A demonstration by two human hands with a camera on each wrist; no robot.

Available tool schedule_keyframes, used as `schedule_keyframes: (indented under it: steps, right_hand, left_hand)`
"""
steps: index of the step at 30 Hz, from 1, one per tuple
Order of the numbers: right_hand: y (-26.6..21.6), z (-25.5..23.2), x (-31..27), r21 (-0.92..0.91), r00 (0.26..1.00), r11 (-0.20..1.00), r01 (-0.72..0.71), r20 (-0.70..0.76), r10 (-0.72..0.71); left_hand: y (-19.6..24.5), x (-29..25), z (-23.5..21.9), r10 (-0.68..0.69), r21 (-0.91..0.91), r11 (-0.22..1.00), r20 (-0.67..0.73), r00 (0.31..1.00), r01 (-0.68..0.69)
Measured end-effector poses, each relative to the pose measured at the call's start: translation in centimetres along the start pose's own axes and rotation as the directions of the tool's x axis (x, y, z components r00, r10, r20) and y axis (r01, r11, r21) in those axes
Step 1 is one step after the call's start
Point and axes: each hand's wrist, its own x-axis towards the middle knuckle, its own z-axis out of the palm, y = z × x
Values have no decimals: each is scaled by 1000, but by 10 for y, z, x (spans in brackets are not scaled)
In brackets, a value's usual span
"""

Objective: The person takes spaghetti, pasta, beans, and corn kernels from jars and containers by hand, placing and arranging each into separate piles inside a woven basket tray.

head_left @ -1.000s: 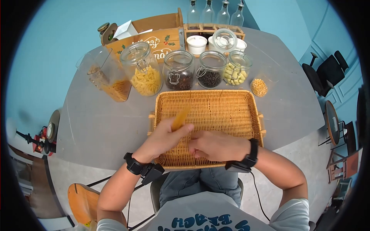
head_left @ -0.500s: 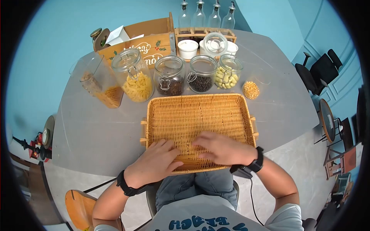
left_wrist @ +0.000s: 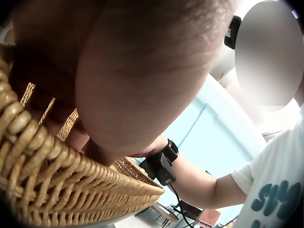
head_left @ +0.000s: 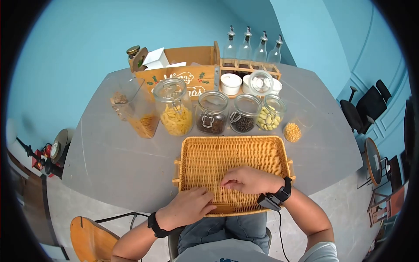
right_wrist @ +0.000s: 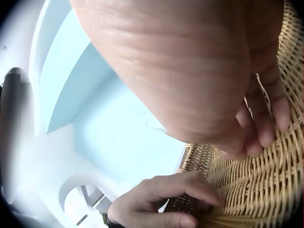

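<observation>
A wicker tray (head_left: 235,153) lies in front of the person at the table's near edge. Thin spaghetti strands (right_wrist: 223,222) lie along its near side, partly covered by the left hand. Over the tray's near left corner is the left hand (head_left: 185,208), its fingers loosely bent and reaching inside past the rim. In the right wrist view, the thumb of this left hand (right_wrist: 161,202) stands apart from the fingers. Above the middle of the tray, the right hand (head_left: 251,180) is bent down with its fingertips (right_wrist: 266,137) at the woven bottom; nothing shows between them.
Behind the tray stand a tilted clear pasta container (head_left: 146,124), a penne jar (head_left: 176,118), two jars of dark contents (head_left: 211,122), (head_left: 243,122), a pale-green-filled jar (head_left: 268,118) and a glass of corn kernels (head_left: 292,132). Farther back are a wooden crate (head_left: 187,74) and bottles (head_left: 244,48).
One second ago the left hand held a spaghetti bundle up over the tray; it has since lowered and let go of it. The right hand stays over the tray. The head view has shifted.
</observation>
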Motion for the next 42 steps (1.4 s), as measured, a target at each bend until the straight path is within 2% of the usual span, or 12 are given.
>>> schedule_keyframes:
  steps: [4, 8, 10, 13, 17, 20, 23, 26, 28, 35, 40, 42]
  right_hand:
    - [-22, -26, 13, -47, 999, 998, -36, 37, 38]
    - [-50, -75, 51, -201, 898, 953, 225, -336, -283]
    - [-75, -99, 76, -185, 848, 968, 171, -472, -240]
    - [-85, -124, 133, -301, 737, 916, 265, -549, -394]
    - [-93, -147, 219, -565, 941, 824, 32, -261, -215]
    - [-97, -147, 263, -714, 990, 689, -125, -139, 36]
    - [-103, -153, 300, -806, 894, 533, -259, 9, 448]
    - [-98, -147, 306, -852, 918, 496, -167, 50, 394]
    - [-74, -144, 332, -771, 882, 556, -310, -15, 471]
    - [-40, -152, 351, -789, 847, 614, -20, 313, 429]
    - [-49, -148, 345, -835, 873, 549, 39, 296, 388]
    - [-78, -144, 319, -794, 926, 582, -174, 70, 372]
  left_hand:
    - [-3, -7, -2, 12, 2, 1000, -22, 1000, -12]
    - [-1, -10, -23, 64, 4, 998, -87, 994, -63]
    - [5, -4, -60, 40, 3, 999, -229, 973, -40]
    - [-16, 17, -112, 87, 159, 987, -643, 761, 21]
    - [-67, 49, -158, 119, 212, 967, -865, 488, 141]
    - [-96, 59, -155, 72, 162, 979, -839, 539, 120]
    - [-109, 67, -144, 144, 207, 974, -885, 443, 97]
    - [-111, 71, -141, 132, 225, 961, -881, 455, 158]
    - [-110, 72, -143, 161, 260, 951, -880, 447, 170]
    - [-110, 76, -144, 157, 215, 968, -920, 359, 129]
    - [-119, 76, -144, 148, 191, 978, -924, 352, 90]
    - [-119, 76, -146, 132, 170, 983, -914, 384, 64]
